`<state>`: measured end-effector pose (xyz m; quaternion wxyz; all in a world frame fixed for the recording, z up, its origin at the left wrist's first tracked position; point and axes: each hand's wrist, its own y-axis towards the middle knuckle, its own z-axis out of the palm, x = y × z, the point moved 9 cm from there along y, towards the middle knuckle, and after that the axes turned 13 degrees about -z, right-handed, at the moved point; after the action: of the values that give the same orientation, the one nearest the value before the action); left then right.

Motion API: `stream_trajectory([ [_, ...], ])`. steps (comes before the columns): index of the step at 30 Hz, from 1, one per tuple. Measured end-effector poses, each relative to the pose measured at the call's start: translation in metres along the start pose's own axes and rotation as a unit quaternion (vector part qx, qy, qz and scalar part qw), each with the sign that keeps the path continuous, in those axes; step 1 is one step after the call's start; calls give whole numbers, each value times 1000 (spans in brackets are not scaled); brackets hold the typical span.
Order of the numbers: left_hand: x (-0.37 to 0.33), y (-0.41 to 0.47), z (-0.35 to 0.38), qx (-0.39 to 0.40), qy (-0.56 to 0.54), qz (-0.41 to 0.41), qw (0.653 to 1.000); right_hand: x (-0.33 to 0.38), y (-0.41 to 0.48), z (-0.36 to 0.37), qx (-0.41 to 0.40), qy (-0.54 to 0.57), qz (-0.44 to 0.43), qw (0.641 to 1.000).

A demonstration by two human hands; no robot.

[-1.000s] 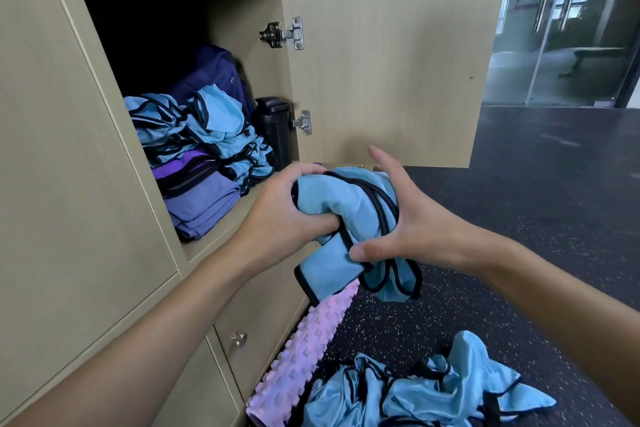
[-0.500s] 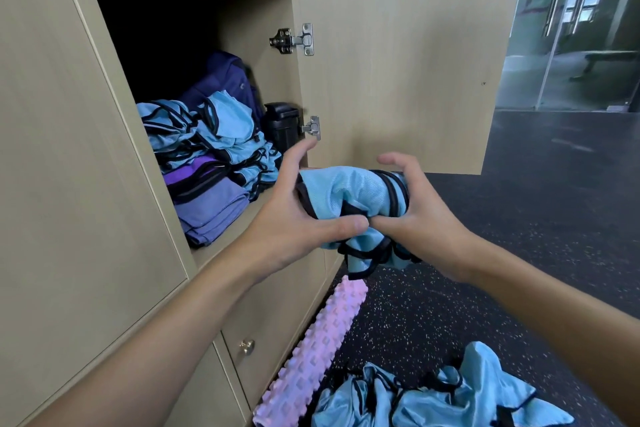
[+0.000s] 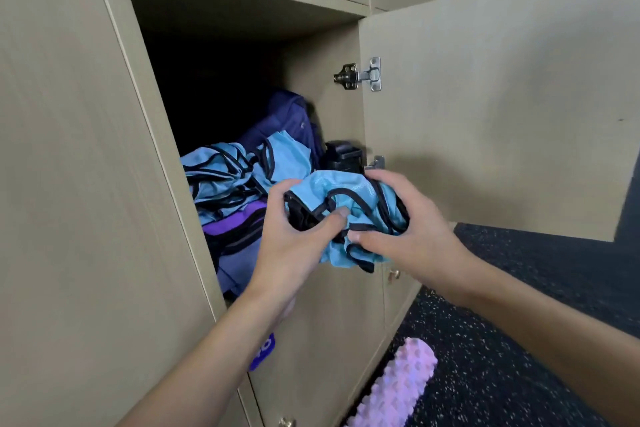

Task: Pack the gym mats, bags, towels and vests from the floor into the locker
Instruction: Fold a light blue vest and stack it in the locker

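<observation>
Speckled black floor [image 3: 519, 340] carries a pink knobbed roller [image 3: 398, 388]. Both the left hand [image 3: 294, 246] and right hand [image 3: 412, 232] clutch a bundled blue vest [image 3: 349, 194] at the mouth of the open locker [image 3: 311, 104]. Behind it sit piled vests [image 3: 228, 170], a purple bag [image 3: 235, 229] and a navy bag [image 3: 284, 118].

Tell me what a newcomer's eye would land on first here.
First, the bunched light-blue vest at centre, gripped by the left hand and right hand in front of the open locker. Inside it, more blue vests are heaped before a dark purple bag. A knobbly pink roller lies on the dark floor, lower right.
</observation>
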<state>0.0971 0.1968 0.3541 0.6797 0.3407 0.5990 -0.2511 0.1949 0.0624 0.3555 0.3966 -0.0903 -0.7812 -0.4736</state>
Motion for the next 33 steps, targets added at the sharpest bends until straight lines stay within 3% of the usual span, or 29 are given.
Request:
stream_trajectory([
  [9,-64,69,-32,-142,200,145,959,-17,127,32,36,80,-38,995],
  [14,-86,113,-56,-241,210,113,941,-27,203,65,109,58,-71,990],
  [16,-84,128,-63,-283,245,75,924,-34,225,79,138,-20,-109,984],
  [18,-76,140,-72,-340,344,40,874,-40,235,97,177,-142,-184,957],
  [20,-77,142,-76,-406,459,48,789,-47,233,112,196,-183,-231,935],
  [22,-76,146,-69,-402,511,94,754,-54,232,119,193,-195,-247,929],
  [27,-48,160,-61,-345,579,130,727,-68,229,136,212,-364,-272,865],
  [33,-26,169,-69,-347,607,89,709,-98,231,148,320,-286,-230,873],
])
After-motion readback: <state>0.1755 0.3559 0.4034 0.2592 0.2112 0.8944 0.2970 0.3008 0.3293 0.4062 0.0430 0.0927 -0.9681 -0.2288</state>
